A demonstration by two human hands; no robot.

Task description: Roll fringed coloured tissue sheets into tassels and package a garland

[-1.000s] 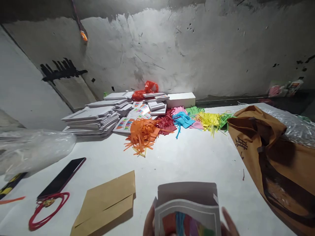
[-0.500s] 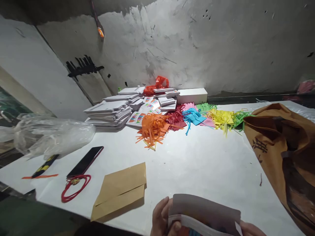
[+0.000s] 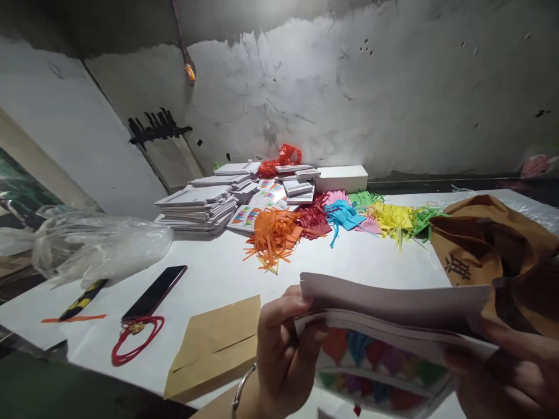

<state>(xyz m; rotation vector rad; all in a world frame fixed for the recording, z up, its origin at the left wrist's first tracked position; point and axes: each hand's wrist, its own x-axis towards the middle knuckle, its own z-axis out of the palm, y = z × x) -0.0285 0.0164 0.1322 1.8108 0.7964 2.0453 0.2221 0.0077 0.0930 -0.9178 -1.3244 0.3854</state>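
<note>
A white paper packet (image 3: 384, 372) with a flap hangs above the near edge of the table, its front showing rows of colourful pennant shapes. My left hand (image 3: 286, 349), with a metal bangle at the wrist, grips its left end between thumb and fingers. The right end is pinched by my right hand (image 3: 519, 361), which is partly blurred and cut off by the frame. The flap stands raised along the top of the packet. Left of my left hand lies a folded brown paper envelope (image 3: 218, 334), flat on the white table (image 3: 209, 270).
Stacks of white packets (image 3: 196, 203) stand at the back, beside orange paper tassels (image 3: 275, 233), blue tassels (image 3: 345, 215) and yellow ones (image 3: 395, 218). A phone (image 3: 155, 293) with a red cord, a cutter knife (image 3: 82, 299) and a plastic bag (image 3: 105, 241) lie left. A brown bag (image 3: 476, 233) slumps right.
Both hands have come up and farther over the table with the packet. More of its printed front and raised flap now shows. The view has tilted slightly upward.
</note>
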